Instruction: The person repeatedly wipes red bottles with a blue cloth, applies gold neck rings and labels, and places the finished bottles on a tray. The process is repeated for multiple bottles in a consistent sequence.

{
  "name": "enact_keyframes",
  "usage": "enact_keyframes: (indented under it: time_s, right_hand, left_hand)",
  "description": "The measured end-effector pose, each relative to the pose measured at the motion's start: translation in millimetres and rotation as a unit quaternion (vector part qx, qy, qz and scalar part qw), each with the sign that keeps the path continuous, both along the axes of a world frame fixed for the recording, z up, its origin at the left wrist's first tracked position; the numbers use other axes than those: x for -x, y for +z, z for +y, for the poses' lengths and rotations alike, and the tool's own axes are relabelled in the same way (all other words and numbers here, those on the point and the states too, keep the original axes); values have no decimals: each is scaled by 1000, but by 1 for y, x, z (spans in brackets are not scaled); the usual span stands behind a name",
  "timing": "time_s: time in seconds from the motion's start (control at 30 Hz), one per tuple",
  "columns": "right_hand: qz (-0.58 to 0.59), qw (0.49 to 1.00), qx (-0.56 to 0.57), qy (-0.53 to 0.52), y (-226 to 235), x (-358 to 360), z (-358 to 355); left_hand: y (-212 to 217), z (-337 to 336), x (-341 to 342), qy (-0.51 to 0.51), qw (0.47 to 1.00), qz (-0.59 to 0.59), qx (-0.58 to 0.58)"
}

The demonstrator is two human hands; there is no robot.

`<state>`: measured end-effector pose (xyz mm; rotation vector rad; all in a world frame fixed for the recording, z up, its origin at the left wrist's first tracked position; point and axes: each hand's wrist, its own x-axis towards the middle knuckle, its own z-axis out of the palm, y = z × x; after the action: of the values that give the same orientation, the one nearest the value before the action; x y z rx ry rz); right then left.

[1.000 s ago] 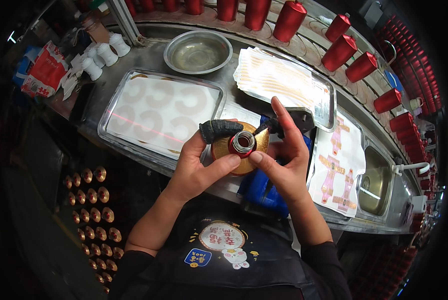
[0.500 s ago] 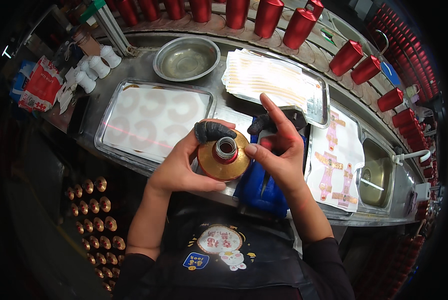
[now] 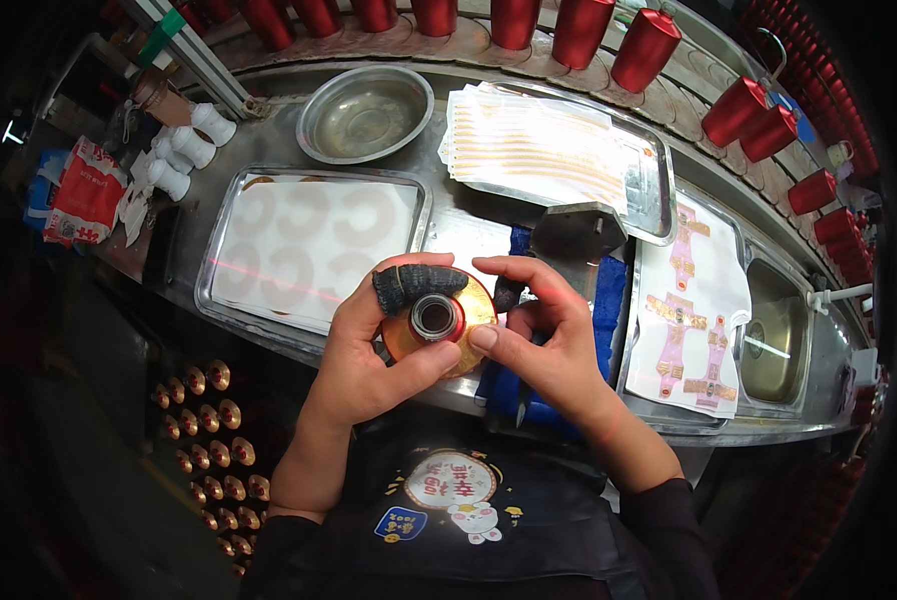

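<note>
My left hand [image 3: 363, 365] grips a red metal bottle with a gold shoulder [image 3: 475, 300] and an open threaded neck [image 3: 434, 317], which points up at me. A black finger cover [image 3: 418, 287] on that hand lies across the shoulder behind the neck, and the left thumb rests just in front of the neck. From the right, my right hand [image 3: 558, 345] presses its thumb on the gold shoulder, its fingers curled about the bottle's far right side. One right finger also wears a black cover [image 3: 508, 293]. Most of the bottle's body is hidden below its shoulder.
Behind stand a steel bowl [image 3: 365, 147], a tray of pale curved labels [image 3: 423, 220] and a tray of gold-striped sheets [image 3: 658, 205]. Pink and gold label sheets [image 3: 658, 340] lie right, beside a sink [image 3: 768, 350]. Red bottles [image 3: 646, 48] line the far side. Blue cloth [image 3: 608, 300] lies beneath a dark holder [image 3: 576, 232].
My left thumb has moved from the bottle's near side up onto its shoulder. The raised right forefinger has come down and bent toward the bottle. The whole view has shifted slightly.
</note>
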<state>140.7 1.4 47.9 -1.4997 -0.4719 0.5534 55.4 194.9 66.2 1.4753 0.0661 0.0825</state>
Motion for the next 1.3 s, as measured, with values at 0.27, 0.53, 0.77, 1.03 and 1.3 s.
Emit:
enact_keyframes:
  time_s: [0.27, 0.53, 0.77, 1.03, 1.3]
  right_hand:
    - [51, 998, -9, 29, 6, -8, 3]
    - [92, 994, -52, 20, 10, -11, 13]
    - [124, 987, -99, 34, 3, -2, -2]
    - [140, 987, -73, 31, -3, 0, -5]
    - [96, 993, -63, 25, -5, 4, -6]
  left_hand:
    - [2, -1, 1, 2, 1000, 5, 19]
    - [2, -3, 1, 10, 1000, 6, 16]
    - [0, -5, 0, 15, 1000, -10, -1]
    - [-1, -10, 0, 33, 999, -6, -7]
    - [-1, -11, 0, 36, 999, -12, -11]
